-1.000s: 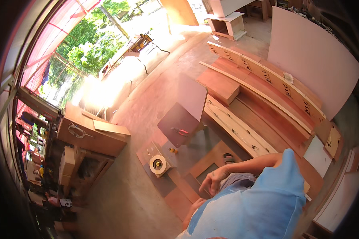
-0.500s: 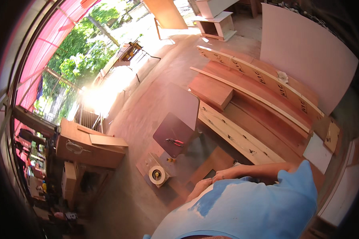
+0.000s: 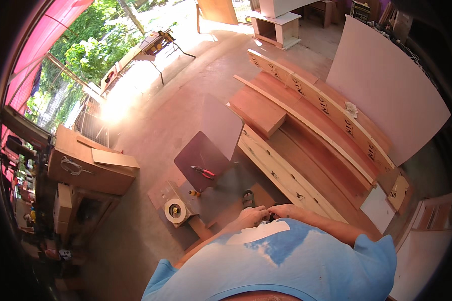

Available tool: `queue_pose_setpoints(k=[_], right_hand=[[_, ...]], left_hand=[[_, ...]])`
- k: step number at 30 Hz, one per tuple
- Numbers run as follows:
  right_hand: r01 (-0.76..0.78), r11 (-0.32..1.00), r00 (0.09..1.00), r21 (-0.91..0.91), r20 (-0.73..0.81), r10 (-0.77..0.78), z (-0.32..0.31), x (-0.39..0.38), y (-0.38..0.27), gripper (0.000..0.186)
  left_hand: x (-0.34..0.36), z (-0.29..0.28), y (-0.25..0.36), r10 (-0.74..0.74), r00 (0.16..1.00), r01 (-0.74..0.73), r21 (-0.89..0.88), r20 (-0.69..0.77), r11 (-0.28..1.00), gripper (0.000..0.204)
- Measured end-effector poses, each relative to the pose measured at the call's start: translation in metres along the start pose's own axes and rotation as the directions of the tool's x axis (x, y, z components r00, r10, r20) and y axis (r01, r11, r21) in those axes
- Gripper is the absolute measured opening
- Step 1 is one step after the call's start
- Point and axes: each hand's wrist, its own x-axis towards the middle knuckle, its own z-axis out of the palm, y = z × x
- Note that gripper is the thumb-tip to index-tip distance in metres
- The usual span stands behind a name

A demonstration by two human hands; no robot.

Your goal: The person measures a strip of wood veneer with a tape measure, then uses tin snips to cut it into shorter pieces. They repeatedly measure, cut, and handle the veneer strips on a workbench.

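Close in front of my shirt, my left hand [image 3: 252, 216] and my right hand [image 3: 282, 211] meet with bent fingers. Something small and dark shows between them, but its kind is hidden by the fingers and the shirt. Just beyond the hands is a foot in a dark sandal [image 3: 247, 197]. Red-handled pliers [image 3: 204, 172] lie on a dark brown panel [image 3: 193, 158], out of reach of both hands' present place. Nearer to my left are a small yellow piece [image 3: 194, 193] and a pale ring-shaped disc [image 3: 176, 211] against a wooden block.
Long boards [image 3: 291, 175] and reddish wooden panels [image 3: 331, 165] stretch across the right side. A large white sheet [image 3: 386, 90] leans behind them. At the left stands a wooden cabinet [image 3: 90, 165]. A work table [image 3: 155, 45] stands in the sunlight at the back.
The view has shifted, so the surroundings sit farther left in it. My hands have come closer together, a dark thing now shows between them, and the sandalled foot has come into sight.
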Motion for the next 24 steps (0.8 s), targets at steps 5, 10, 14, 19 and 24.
queue_pose_setpoints(k=[5,10,14,19,24], right_hand=[[-0.139,0.99,0.972,0.029,-0.188,0.142,0.009,0.015,-0.001,0.04],[-0.135,0.982,0.906,0.131,-0.384,0.176,0.014,0.037,-0.008,0.03],[-0.263,0.956,0.866,0.129,-0.404,0.293,0.017,0.058,-0.019,0.037],[-0.297,0.929,0.844,0.222,-0.394,0.364,0.015,0.062,-0.049,0.036],[-0.261,0.905,0.819,0.336,-0.42,0.392,0.015,0.07,-0.066,0.039]], left_hand=[[0.016,-0.051,0.004,0.104,0.961,-0.159,0.202,0.257,0.966,0.024],[0.023,-0.1,0.003,0.02,0.897,-0.056,0.07,0.441,0.996,0.025],[0.039,-0.116,-0.026,0.271,0.806,-0.268,-0.084,0.527,0.96,0.021],[0.041,-0.118,-0.055,0.211,0.767,-0.295,0.042,0.606,0.954,0.028],[0.028,-0.136,-0.052,0.211,0.797,-0.259,0.004,0.566,0.966,0.038]])
